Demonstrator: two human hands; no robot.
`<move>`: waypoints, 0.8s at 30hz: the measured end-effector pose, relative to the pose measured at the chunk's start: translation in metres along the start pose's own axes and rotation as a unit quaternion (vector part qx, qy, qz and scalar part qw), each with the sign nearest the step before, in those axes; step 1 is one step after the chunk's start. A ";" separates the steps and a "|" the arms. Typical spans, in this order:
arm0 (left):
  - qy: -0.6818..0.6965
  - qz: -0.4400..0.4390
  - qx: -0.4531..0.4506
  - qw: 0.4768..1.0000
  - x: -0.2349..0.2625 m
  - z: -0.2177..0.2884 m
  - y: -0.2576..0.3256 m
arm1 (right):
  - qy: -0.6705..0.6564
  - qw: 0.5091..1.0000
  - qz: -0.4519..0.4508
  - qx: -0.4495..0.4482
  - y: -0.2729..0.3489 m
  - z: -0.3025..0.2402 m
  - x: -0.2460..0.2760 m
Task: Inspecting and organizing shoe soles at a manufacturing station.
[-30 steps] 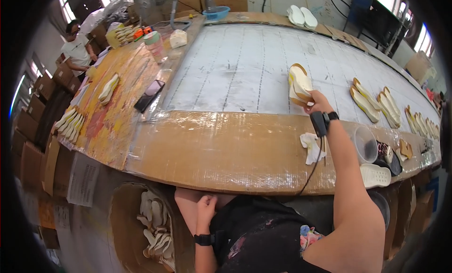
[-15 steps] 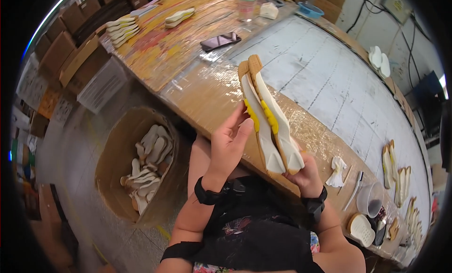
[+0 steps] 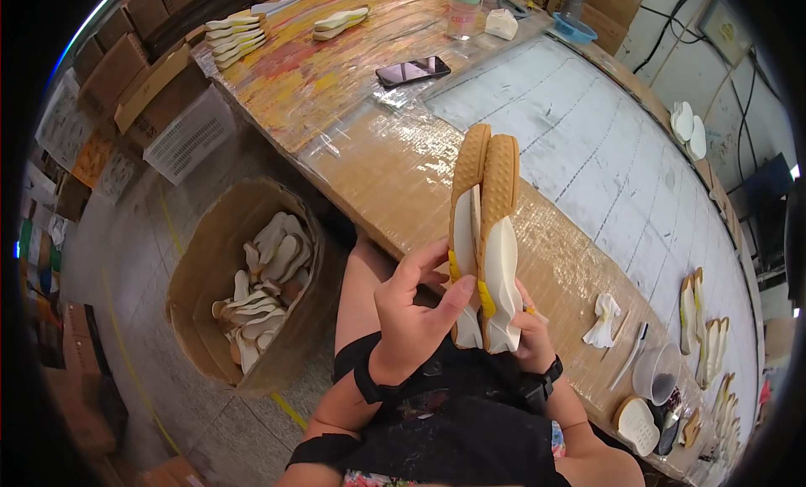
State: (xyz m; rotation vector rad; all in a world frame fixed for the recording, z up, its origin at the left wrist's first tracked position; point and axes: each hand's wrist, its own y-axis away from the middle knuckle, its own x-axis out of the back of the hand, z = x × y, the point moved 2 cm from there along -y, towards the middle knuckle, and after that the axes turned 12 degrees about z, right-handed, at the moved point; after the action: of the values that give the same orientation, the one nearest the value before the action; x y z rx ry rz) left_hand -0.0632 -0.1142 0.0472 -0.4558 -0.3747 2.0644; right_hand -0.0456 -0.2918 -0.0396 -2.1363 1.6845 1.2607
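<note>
A pair of shoe soles point(image 3: 501, 256), white with tan studded bottoms and a yellow patch on the side, is held upright in front of me, the two pressed side by side. My left hand point(image 3: 413, 311) grips them from the left, its thumb lying across the yellow part. At the lower right my right hand point(image 3: 531, 332) holds the same pair near the bottom ends; some of its fingers are hidden behind the soles. Something thin and pale sticks out by the right fingers, too small to make out.
A cardboard bin point(image 3: 197, 319) of white soles stands on the floor at left. On the table lie a phone point(image 3: 413, 71), a stack of soles point(image 3: 235, 40), a crumpled white cloth point(image 3: 602, 321), a clear plastic cup point(image 3: 656, 374) and more soles point(image 3: 712, 353) at right.
The soles have come down closer to me and turned, so their tan studded bottoms now show. Both hands have moved with them, still holding on.
</note>
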 end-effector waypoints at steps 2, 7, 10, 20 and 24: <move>0.007 -0.001 0.002 1.000 0.003 0.000 -0.001 | -0.001 1.000 -0.006 0.000 0.000 0.002 0.000; 0.031 0.004 0.048 0.998 0.010 0.000 -0.005 | 0.014 1.000 0.000 0.002 0.000 0.003 -0.006; 0.057 0.001 0.083 0.995 0.011 -0.005 -0.005 | 0.023 0.999 0.015 0.023 0.001 0.005 -0.010; 0.239 0.113 0.268 0.926 -0.009 -0.048 0.000 | 0.398 0.826 -0.039 0.397 -0.007 -0.030 -0.060; 0.386 0.067 0.425 0.816 0.019 -0.075 -0.006 | 0.417 0.792 -0.030 0.445 -0.008 -0.020 -0.079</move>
State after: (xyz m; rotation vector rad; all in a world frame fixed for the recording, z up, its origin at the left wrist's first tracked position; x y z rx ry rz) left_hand -0.0333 -0.0886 -0.0195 -0.7020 1.0543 1.7504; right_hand -0.0299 -0.2422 0.0235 -2.0731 1.8336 -0.6201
